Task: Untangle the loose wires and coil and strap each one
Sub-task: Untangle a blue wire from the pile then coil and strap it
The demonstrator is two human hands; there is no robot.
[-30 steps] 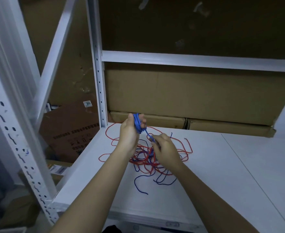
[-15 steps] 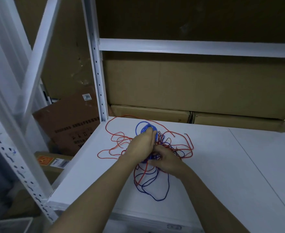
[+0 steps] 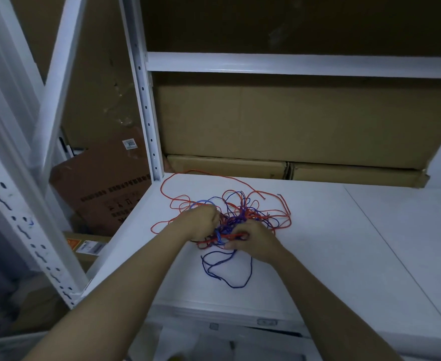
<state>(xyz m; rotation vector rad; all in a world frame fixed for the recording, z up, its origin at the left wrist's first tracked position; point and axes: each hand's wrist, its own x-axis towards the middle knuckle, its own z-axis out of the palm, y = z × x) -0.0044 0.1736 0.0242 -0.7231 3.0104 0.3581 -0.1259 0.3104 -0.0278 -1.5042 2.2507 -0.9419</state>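
A tangle of thin red wire [image 3: 262,214] and blue wire [image 3: 229,272] lies on the white shelf [image 3: 318,243]. My left hand [image 3: 201,222] grips a small coil of blue wire [image 3: 202,203], whose loop shows above my knuckles, low against the pile. My right hand [image 3: 255,241] sits just right of it, fingers curled, pinching red and blue strands at the pile's near edge. Loose blue loops trail toward me from under both hands. Red loops spread left and right on the shelf.
White perforated rack posts [image 3: 146,100] stand at the shelf's left rear and near left [image 3: 26,225]. Cardboard boxes [image 3: 292,121] fill the back of the shelf. More cartons [image 3: 102,186] lean on the floor to the left. A seam [image 3: 385,243] splits the shelf surface.
My left hand has lowered the blue coil from raised above the shelf down onto the pile. My right hand moved from the strand near the coil to the tangle's near edge.
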